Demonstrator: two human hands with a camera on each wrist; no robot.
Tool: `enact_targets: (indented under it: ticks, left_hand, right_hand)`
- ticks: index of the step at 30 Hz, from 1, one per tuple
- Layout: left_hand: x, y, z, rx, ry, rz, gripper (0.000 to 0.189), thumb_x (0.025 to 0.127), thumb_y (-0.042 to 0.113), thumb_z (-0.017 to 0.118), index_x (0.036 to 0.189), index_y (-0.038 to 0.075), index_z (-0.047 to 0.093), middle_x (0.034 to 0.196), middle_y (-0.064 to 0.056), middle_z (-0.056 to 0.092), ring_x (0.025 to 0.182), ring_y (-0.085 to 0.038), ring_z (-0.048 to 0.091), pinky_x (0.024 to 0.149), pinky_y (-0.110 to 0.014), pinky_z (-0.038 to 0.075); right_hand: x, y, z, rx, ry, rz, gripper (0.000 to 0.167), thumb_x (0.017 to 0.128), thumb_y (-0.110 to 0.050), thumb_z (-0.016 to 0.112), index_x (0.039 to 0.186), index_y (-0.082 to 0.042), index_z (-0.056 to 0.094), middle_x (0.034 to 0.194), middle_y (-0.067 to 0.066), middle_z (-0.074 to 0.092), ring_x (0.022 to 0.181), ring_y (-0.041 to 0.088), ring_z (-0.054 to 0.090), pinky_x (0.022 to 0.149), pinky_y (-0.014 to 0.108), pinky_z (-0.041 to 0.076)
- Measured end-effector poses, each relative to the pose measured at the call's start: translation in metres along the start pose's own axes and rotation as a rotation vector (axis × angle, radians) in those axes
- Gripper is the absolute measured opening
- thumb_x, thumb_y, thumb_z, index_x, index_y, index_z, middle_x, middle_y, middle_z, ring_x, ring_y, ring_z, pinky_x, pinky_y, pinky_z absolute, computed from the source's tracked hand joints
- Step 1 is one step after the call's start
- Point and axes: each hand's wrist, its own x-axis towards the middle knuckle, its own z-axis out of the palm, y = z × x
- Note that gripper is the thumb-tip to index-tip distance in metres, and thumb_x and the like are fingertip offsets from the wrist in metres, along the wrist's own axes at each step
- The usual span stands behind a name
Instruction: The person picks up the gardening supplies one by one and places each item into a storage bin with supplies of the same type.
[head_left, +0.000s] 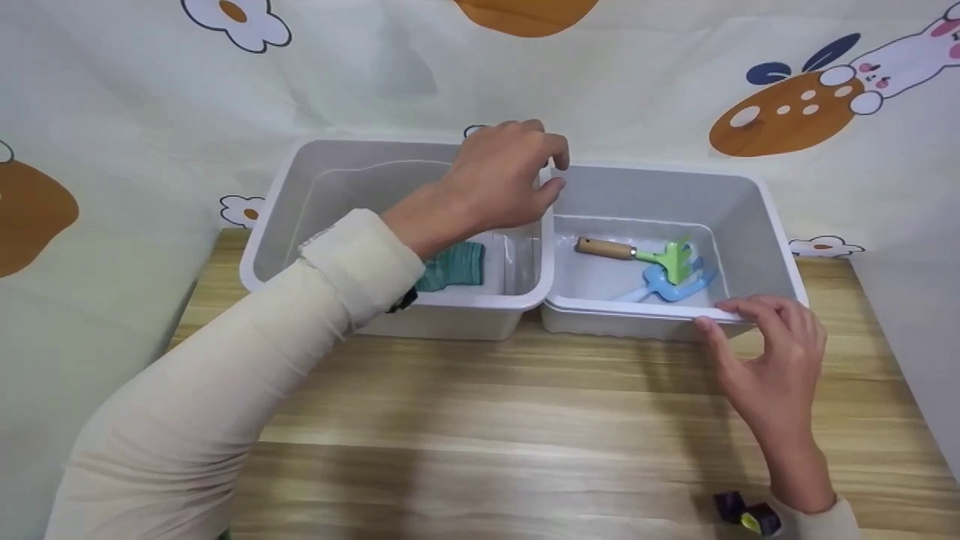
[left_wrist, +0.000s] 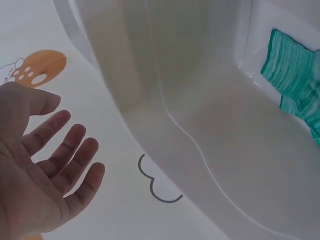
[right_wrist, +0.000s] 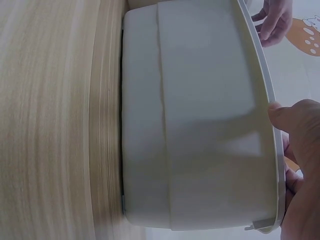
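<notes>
My right hand pinches the front rim of the right grey-white bin near its right corner, thumb outside and fingers over the edge. Inside that bin lie a green hand rake with a wooden handle and a light blue garden fork, partly overlapping. My left hand hovers where the two bins meet, fingers loosely bent and holding nothing. In the left wrist view it is apart from the rim. Striped green knitted fabric, possibly a glove, lies in the left bin, partly hidden by my sleeve.
Both bins stand side by side on a wood-grain table, against a patterned cloth backdrop. A small dark item with a yellow-green part lies beside my right wrist at the table's front.
</notes>
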Motion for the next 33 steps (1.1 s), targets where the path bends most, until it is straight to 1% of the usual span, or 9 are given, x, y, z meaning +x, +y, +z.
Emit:
enact_targets:
  ticks: [4,8,12,16,21,24,28,33]
  left_hand:
    - [-0.008,-0.002,-0.003,-0.004,0.024,0.014,0.035,0.105,0.035,0.062,0.133,0.017,0.073,0.121,-0.007,0.075,0.11,-0.025,0.067,0.099,-0.043,0.056]
    - [-0.016,-0.004,-0.006,-0.016,0.047,0.02,0.036,0.105,0.036,0.062,0.133,0.017,0.072,0.122,-0.007,0.074,0.112,-0.025,0.068,0.102,-0.043,0.056]
    - [-0.026,-0.006,-0.01,-0.02,0.09,0.025,0.036,0.105,0.037,0.063,0.133,0.017,0.073,0.123,-0.007,0.075,0.112,-0.025,0.068,0.101,-0.043,0.056]
    - [-0.039,-0.009,-0.012,-0.049,0.129,0.035,0.034,0.104,0.036,0.064,0.13,0.017,0.074,0.122,-0.007,0.075,0.112,-0.025,0.068,0.1,-0.043,0.056]
    - [-0.055,-0.014,-0.016,-0.094,0.159,0.023,0.036,0.103,0.037,0.065,0.132,0.017,0.073,0.128,-0.007,0.074,0.117,-0.025,0.067,0.106,-0.045,0.055]
    - [-0.064,-0.019,-0.018,-0.116,0.177,0.015,0.036,0.103,0.036,0.065,0.133,0.017,0.072,0.127,-0.006,0.073,0.118,-0.025,0.067,0.107,-0.046,0.054]
    - [-0.076,-0.025,-0.014,-0.148,0.187,0.002,0.036,0.103,0.035,0.066,0.133,0.016,0.071,0.126,-0.006,0.073,0.119,-0.025,0.066,0.107,-0.046,0.054]
    - [-0.095,-0.028,-0.002,-0.205,0.214,-0.021,0.035,0.103,0.034,0.068,0.132,0.015,0.072,0.13,-0.006,0.072,0.12,-0.025,0.067,0.105,-0.046,0.055]
  right_hand:
    - [-0.001,0.001,-0.001,-0.005,-0.003,0.003,0.03,0.079,-0.007,0.091,0.103,0.003,0.076,0.109,0.027,0.067,0.11,0.036,0.053,0.105,0.045,0.029]
    - [-0.002,0.001,-0.001,-0.004,-0.002,-0.001,0.03,0.079,-0.008,0.091,0.103,0.003,0.076,0.109,0.026,0.067,0.11,0.037,0.053,0.105,0.046,0.029]
    - [-0.002,0.001,0.0,0.007,0.0,-0.012,0.03,0.078,-0.007,0.091,0.102,0.003,0.076,0.109,0.026,0.068,0.111,0.036,0.053,0.105,0.047,0.029]
    - [0.001,0.0,0.0,0.008,-0.005,-0.021,0.031,0.078,-0.007,0.091,0.102,0.003,0.076,0.11,0.026,0.067,0.111,0.038,0.054,0.105,0.049,0.029]
    - [0.003,-0.001,0.0,0.013,-0.023,-0.014,0.03,0.081,-0.009,0.091,0.104,0.002,0.076,0.111,0.025,0.067,0.112,0.036,0.053,0.106,0.05,0.029]
    - [0.002,-0.001,0.0,0.017,-0.028,0.001,0.03,0.081,-0.01,0.091,0.105,0.001,0.076,0.112,0.025,0.067,0.113,0.035,0.053,0.107,0.05,0.029]
    - [0.001,0.0,-0.002,0.015,-0.023,0.009,0.031,0.081,-0.01,0.091,0.105,0.001,0.076,0.112,0.025,0.067,0.114,0.036,0.053,0.107,0.051,0.029]
    - [0.001,0.0,-0.003,0.01,-0.022,0.005,0.03,0.081,-0.01,0.091,0.105,0.001,0.076,0.111,0.025,0.067,0.114,0.036,0.053,0.107,0.051,0.029]
